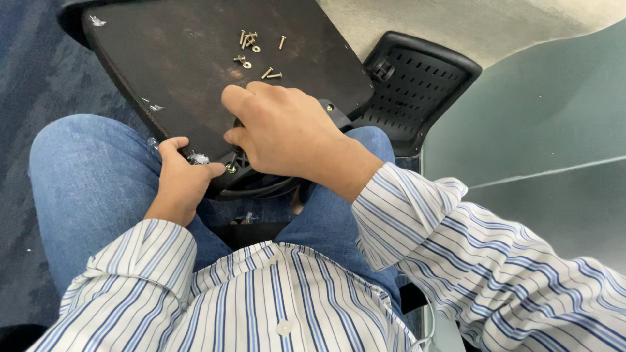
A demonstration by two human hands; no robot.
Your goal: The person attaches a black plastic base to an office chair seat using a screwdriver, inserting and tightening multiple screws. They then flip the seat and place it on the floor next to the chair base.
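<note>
Gripping a black plastic bracket [261,179] at the near edge of a dark brown flat seat board [195,72], the right hand [287,133] sits on top of it, fingers curled down and closed around the part; what lies under the palm is hidden. A small brass-coloured bolt head [231,169] shows just left of that hand, at the bracket's lower left corner. The left hand [182,182] is clamped on the board's near left edge, thumb on top, fingers tucked under, touching a tuft of white fluff [197,158]. Bracket lies right below the right hand and just right of the left hand; the right hand is the nearer. Its long axis seems to run left-right along the board's edge, but most of it is covered. Board rests tilted across the lap on blue denim jeans [85,189].

Farther up the board: a loose cluster of brass-coloured screws and washers [251,49], well apart from both hands. Right of the board a black perforated plastic chair back [417,91] lies on a pale mat. Striped blue-and-white shirt sleeves [456,261] fill the foreground. Dark blue carpet [39,58] at left.
</note>
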